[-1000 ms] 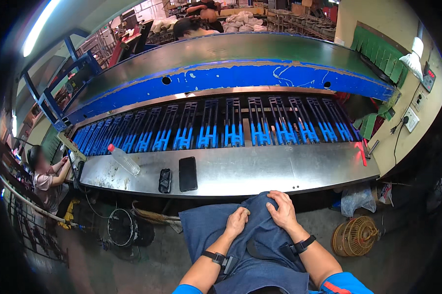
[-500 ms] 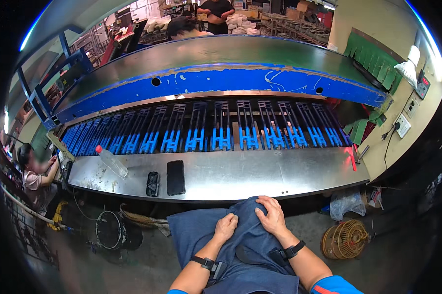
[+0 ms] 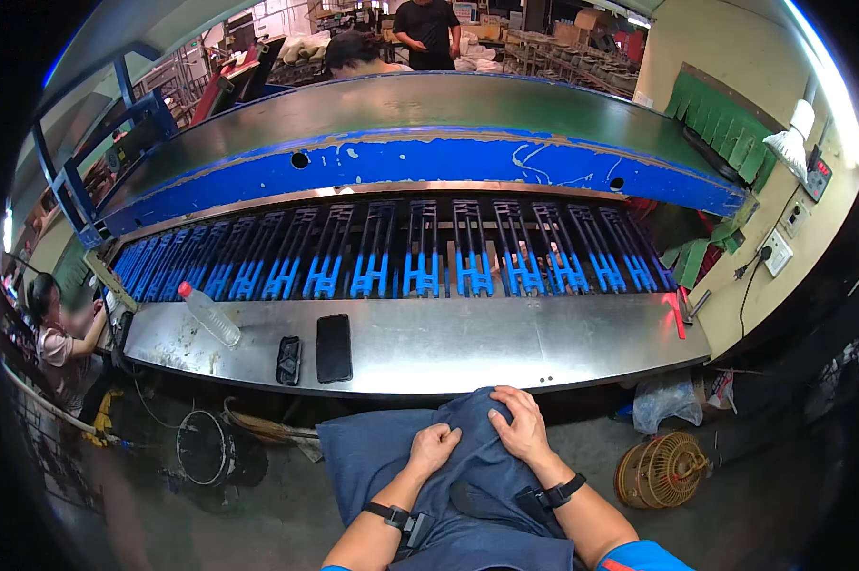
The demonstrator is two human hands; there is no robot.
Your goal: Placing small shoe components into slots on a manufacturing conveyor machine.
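Soft, light blue cloth [image 3: 391, 457], bunched at the metal bench's [image 3: 505, 347] near edge, is gripped by the closed left hand [image 3: 436, 445] and pressed by the right hand [image 3: 519, 425], fingers curled over its top fold, where it is judged best gathered.

Single head view, fisheye, looking steeply down and forward over the steel bench [image 3: 505, 347]; the bench sits near, mid-frame, edges bending toward the rim.

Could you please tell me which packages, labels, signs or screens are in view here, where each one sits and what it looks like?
Phone: flat on the steel shelf, dark blank rectangular screen.
Control box: right wall, small, grey, with a red display.
Plastic bag: on the floor under the shelf's right end, crumpled, translucent.
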